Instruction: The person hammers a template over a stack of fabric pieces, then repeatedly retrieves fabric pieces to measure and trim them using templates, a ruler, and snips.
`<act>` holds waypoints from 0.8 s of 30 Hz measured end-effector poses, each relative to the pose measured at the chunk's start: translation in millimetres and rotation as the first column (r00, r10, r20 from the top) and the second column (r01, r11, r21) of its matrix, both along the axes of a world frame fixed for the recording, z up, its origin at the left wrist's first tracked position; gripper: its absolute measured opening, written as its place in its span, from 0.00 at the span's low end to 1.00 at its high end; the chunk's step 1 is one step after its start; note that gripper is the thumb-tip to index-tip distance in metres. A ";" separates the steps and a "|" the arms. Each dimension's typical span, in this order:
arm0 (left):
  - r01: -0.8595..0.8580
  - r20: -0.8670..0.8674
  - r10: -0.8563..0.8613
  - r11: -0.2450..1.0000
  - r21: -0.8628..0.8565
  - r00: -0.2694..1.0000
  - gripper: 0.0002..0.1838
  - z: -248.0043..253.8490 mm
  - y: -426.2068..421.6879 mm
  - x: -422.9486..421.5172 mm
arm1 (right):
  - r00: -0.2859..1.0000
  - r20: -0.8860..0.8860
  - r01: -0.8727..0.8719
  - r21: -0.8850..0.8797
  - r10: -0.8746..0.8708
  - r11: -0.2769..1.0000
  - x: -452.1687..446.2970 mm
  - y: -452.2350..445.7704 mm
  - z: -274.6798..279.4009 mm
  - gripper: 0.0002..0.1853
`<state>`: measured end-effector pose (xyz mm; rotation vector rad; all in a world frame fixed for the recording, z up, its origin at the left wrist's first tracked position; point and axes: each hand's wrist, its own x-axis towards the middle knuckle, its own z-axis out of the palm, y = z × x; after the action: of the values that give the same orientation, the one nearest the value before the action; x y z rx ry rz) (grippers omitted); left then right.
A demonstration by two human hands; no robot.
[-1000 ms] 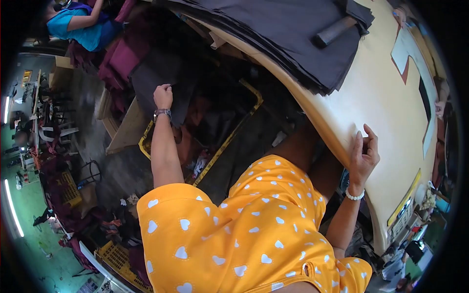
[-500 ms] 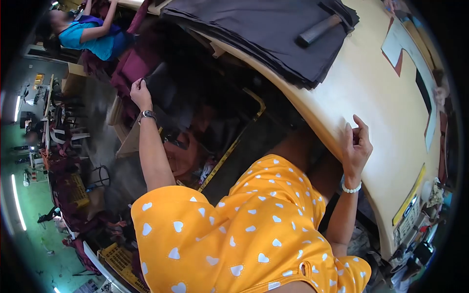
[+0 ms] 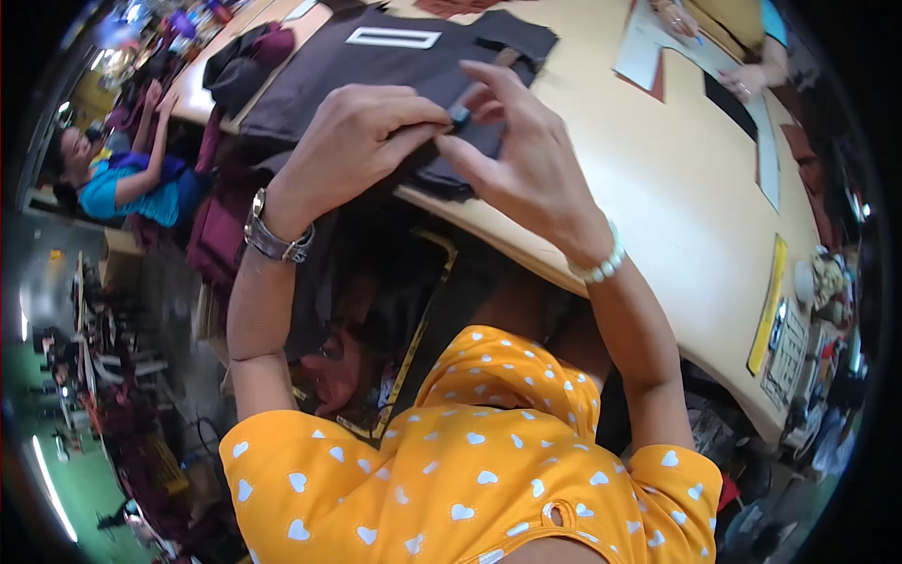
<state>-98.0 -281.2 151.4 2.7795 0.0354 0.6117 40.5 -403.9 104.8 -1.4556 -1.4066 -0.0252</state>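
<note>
My left hand is raised over the table's near edge, thumb and fingers pinched together on what looks like the edge of a dark fabric piece. Close to those fingertips is my right hand, its thumb and fingers apart and some fingers bent. Beneath both hands lies a stack of dark fabric, with a white rectangular frame on top. A dark bar with a wooden-looking end rests on the stack, partly hidden behind my right hand.
Across the pale table, a co-worker's hands hold a pen by a white template. A yellow ruler lies near the right edge. At left, another person in a turquoise shirt is beside maroon fabric.
My left hand has moved up and right from beside the table to over the stack. My right hand has risen from the table edge to meet it. My view has shifted.
</note>
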 end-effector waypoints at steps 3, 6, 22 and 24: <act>0.091 -0.053 -0.087 0.993 0.076 0.995 0.09 22.5 0.1 44.8 | 0.989 -0.145 -0.038 -0.107 0.023 0.993 26.2 2.7 28.2 0.29; 0.266 0.021 -0.265 0.962 -0.068 0.964 0.09 36.1 -0.8 92.3 | 0.997 -0.073 0.002 -0.109 -0.010 0.994 68.0 4.2 27.2 0.23; -0.235 0.167 0.167 0.745 0.625 0.972 0.14 52.3 50.3 297.7 | 0.421 0.633 0.879 -0.109 -0.649 0.464 321.9 -74.3 15.6 0.17; -0.388 0.505 0.063 0.722 0.573 0.861 0.12 72.8 38.0 297.1 | 0.381 0.379 0.799 0.324 -0.843 0.507 339.4 -90.6 35.2 0.17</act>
<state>199.1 -243.2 224.3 3.2211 0.0873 1.6227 379.9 -494.5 140.0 -2.0370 -0.8490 -1.1926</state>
